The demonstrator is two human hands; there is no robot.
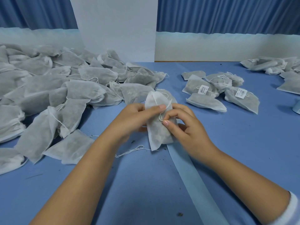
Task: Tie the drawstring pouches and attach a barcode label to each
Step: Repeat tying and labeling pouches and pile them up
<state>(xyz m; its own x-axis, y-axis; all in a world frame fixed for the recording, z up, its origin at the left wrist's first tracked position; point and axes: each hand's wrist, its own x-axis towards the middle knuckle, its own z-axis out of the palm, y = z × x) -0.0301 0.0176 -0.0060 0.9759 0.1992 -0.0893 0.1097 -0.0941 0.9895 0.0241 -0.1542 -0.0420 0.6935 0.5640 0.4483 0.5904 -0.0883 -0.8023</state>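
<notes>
- While both hands are meeting at the centre of the frame, the left hand (138,117) is gripping a white drawstring pouch (159,132) just below its gathered neck, thumb lying flat across the front and fingers curling round behind.
- The pouch is standing nearly upright, with its bottom corner hanging just above the blue table (243,151).
- The right hand (190,127) is coming in from the other side, fingers curled tight, with the forefinger and thumb pinching the thin white drawstring (162,115) against the pouch's front.
- A small loop of that string is showing between the two thumbs.
- Across the left half of the frame, a big heap of pouches (65,91) is sprawling, strings trailing loose.
- At upper right, a small cluster of labelled pouches (215,88) is lying flat, and a white barcode label (203,89) is showing on one.
- A pale blue strip (191,176) is running from under the held pouch toward the bottom edge.
- A loose thread (129,151) is lying on the table just below the left wrist.
</notes>
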